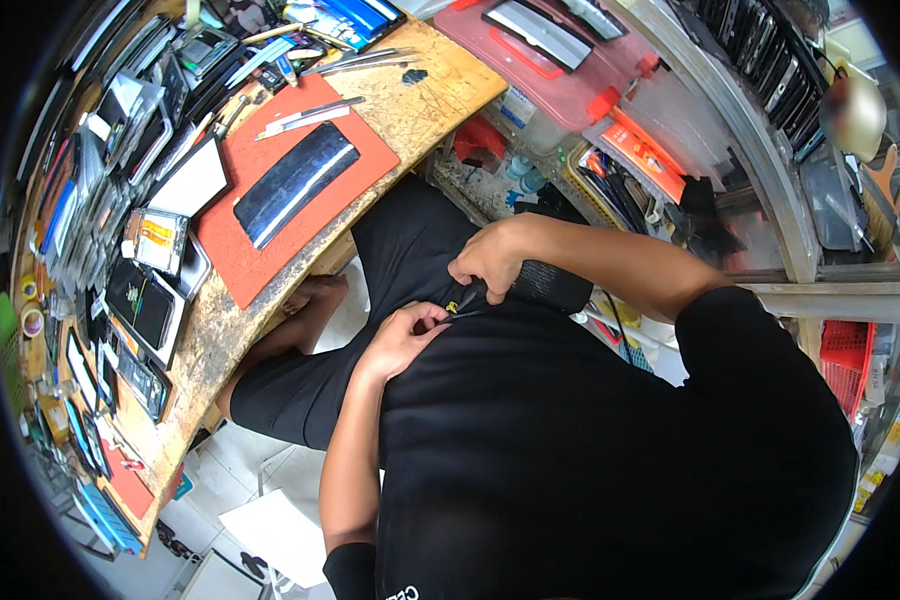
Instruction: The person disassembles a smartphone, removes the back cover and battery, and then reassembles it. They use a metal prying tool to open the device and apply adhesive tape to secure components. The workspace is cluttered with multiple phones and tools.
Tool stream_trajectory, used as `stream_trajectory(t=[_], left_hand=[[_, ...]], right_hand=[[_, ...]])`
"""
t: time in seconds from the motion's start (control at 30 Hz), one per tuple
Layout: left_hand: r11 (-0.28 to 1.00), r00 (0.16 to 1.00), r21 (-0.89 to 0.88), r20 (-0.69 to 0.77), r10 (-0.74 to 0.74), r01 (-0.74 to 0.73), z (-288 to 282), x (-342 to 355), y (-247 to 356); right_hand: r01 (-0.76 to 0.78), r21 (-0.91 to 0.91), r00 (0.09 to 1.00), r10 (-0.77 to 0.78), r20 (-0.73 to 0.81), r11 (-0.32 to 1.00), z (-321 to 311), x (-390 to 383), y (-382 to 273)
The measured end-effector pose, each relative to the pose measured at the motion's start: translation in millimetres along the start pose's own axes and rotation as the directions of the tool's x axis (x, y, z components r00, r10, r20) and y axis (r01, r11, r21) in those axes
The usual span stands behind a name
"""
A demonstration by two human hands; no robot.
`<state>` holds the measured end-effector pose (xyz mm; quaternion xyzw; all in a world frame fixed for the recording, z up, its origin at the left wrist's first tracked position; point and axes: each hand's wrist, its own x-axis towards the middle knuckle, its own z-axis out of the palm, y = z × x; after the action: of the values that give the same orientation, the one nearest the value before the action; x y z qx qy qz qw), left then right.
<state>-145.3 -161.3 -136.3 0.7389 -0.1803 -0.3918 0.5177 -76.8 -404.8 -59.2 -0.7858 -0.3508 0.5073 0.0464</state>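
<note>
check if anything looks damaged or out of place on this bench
The wooden workbench looks worn: its edge nearest the person, beside the red-orange mat, is scuffed and darkly stained. A dark patch shows on the bare wood right of the mat; whether stain or object, I can't tell.

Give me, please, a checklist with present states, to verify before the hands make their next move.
1. Glossy dark panel lies on the red mat: ok.
2. Slim tools lie near the panel: ok.
3. Hands at the bench: not ok; left hand and right hand are over the black clothing.
4. What the hands grip, near a small yellow bit: cannot tell.
5. Bench's left side tidy: not ok; device parts crowd it.
</note>
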Motion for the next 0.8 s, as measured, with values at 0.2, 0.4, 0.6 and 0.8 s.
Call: stream_trajectory(t=[0.2,0.4,0.6,0.8], left_hand=[[0.980,0.982,-0.185,0.159,0.100,-0.070,5.7,22.1,23.7],[0.957,0.989,0.250,0.033,0.146,-0.150,11.4,16.4,61.5],[0.858,0.936,0.402,-0.009,0.352,-0.319,37.2,37.1,78.2],[0.930,0.997,0.360,0.059,0.054,-0.072,-12.0,0.5,21.7]], right_hand=[[-0.153,-0.203,0.987,0.138,-0.086,0.967,17.4,-31.9,-33.0],[-0.246,-0.174,0.913,0.168,-0.372,0.953,49.7,-61.9,-46.8],[-0.216,0.136,0.963,0.234,-0.133,0.967,68.4,-68.0,5.4],[-0.230,0.150,0.967,0.243,-0.074,0.961,65.4,-48.9,13.7]])
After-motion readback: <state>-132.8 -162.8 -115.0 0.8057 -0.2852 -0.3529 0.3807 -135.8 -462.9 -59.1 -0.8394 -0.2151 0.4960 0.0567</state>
